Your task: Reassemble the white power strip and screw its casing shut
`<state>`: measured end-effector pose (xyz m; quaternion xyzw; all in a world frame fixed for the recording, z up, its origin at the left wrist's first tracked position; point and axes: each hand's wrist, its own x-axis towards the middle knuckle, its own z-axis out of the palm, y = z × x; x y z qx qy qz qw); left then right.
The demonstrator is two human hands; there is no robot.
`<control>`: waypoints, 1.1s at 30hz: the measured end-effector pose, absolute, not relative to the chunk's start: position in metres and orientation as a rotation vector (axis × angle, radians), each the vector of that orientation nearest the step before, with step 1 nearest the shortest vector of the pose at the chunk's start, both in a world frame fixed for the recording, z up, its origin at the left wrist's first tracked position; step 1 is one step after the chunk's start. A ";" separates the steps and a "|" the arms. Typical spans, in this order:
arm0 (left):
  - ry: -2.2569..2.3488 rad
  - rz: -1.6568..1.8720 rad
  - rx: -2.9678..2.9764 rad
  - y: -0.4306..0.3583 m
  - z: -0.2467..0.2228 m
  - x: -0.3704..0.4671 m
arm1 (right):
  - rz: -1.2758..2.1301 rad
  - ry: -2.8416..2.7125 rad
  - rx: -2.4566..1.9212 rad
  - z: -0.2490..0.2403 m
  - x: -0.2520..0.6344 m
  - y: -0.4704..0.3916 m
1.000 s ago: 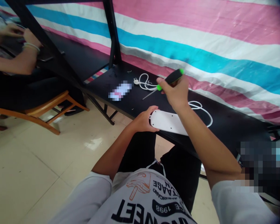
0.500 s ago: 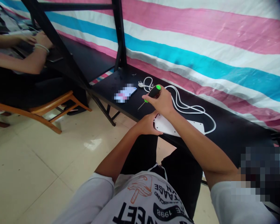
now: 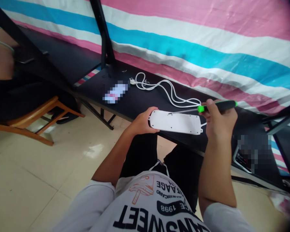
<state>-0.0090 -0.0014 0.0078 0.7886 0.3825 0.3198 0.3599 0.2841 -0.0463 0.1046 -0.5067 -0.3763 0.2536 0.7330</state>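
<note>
A white power strip (image 3: 175, 122) lies with its screw-dotted back facing up at the front edge of the black table. My left hand (image 3: 146, 121) is closed around its left end. In my right hand (image 3: 221, 120) is a screwdriver (image 3: 219, 106) with a black and green handle, held nearly level and pointing left. Its thin shaft reaches over the strip, with the tip by a screw hole on the upper long side; whether it touches cannot be made out. A white cord (image 3: 174, 96) leaves the strip's right end and loops behind it to a plug (image 3: 132, 81).
A phone (image 3: 116, 92) with a blurred screen rests on the table (image 3: 94, 87) to the left. Small bits (image 3: 124, 71) lie near the back edge. A pixelated dark object (image 3: 250, 154) is at the right. Another person's arm (image 3: 1, 58) and a wooden chair (image 3: 45, 116) are at far left.
My right hand has moved right with the screwdriver, whose shaft swung from beyond the strip's left end to over its back. My left hand keeps its hold. The view has shifted right.
</note>
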 end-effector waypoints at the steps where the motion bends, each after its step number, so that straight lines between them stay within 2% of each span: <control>1: 0.987 0.821 2.038 -0.002 0.009 -0.009 | 0.547 -0.761 -1.121 0.097 0.292 -0.058; 9: 1.016 0.786 2.041 0.000 0.010 -0.011 | 0.450 -0.461 -1.158 0.057 0.350 -0.111; 33: 1.076 0.744 2.070 0.000 0.014 -0.010 | 0.448 -0.383 -1.187 0.036 0.369 -0.128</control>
